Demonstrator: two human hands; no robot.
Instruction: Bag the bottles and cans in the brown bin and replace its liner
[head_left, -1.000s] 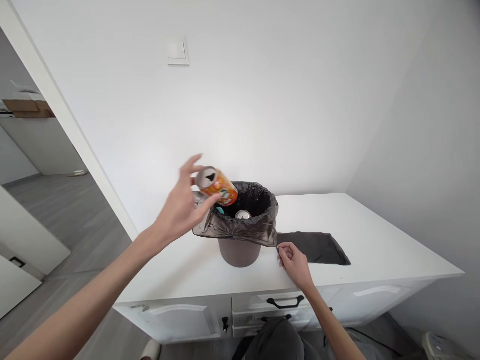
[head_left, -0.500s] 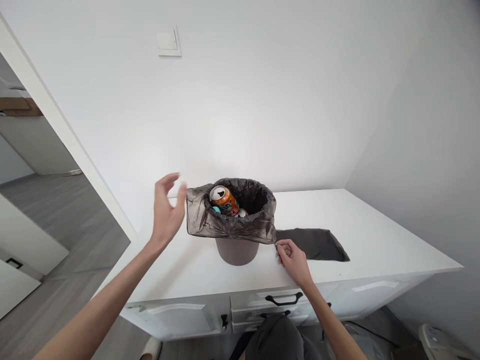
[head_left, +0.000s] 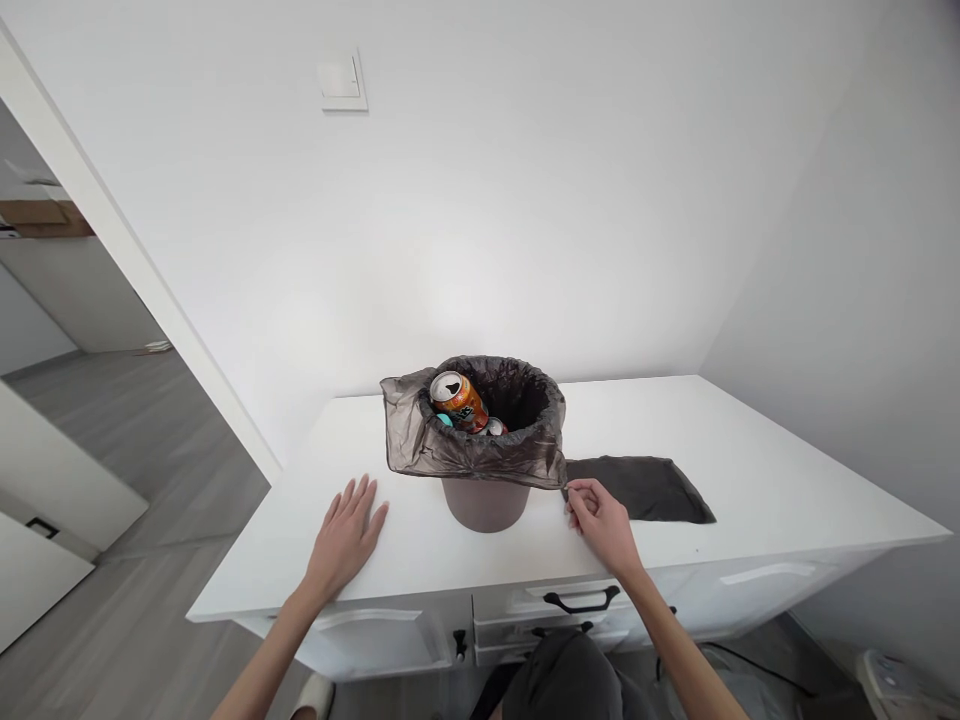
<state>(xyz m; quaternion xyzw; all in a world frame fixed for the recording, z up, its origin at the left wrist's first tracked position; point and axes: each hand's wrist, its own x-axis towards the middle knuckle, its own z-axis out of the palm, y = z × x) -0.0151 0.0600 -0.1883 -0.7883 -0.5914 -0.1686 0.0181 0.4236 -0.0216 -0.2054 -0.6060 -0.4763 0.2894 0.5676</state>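
A brown bin stands on the white cabinet top, lined with a translucent black bag folded over its rim. Inside lie an orange can, part of another can and something turquoise. My left hand rests flat on the cabinet top, left of the bin, fingers spread and holding nothing. My right hand pinches the lower right corner of the bag's overhang. Just behind that hand lies a flat, folded black bag.
The white cabinet top meets the wall behind, which carries a light switch. Drawers with black handles are below its front edge. A doorway opens at the left. My knee shows at the bottom.
My left hand has come down from beside the bag's left edge onto the cabinet top. My right hand remains at the bag's corner. The view has shifted slightly.
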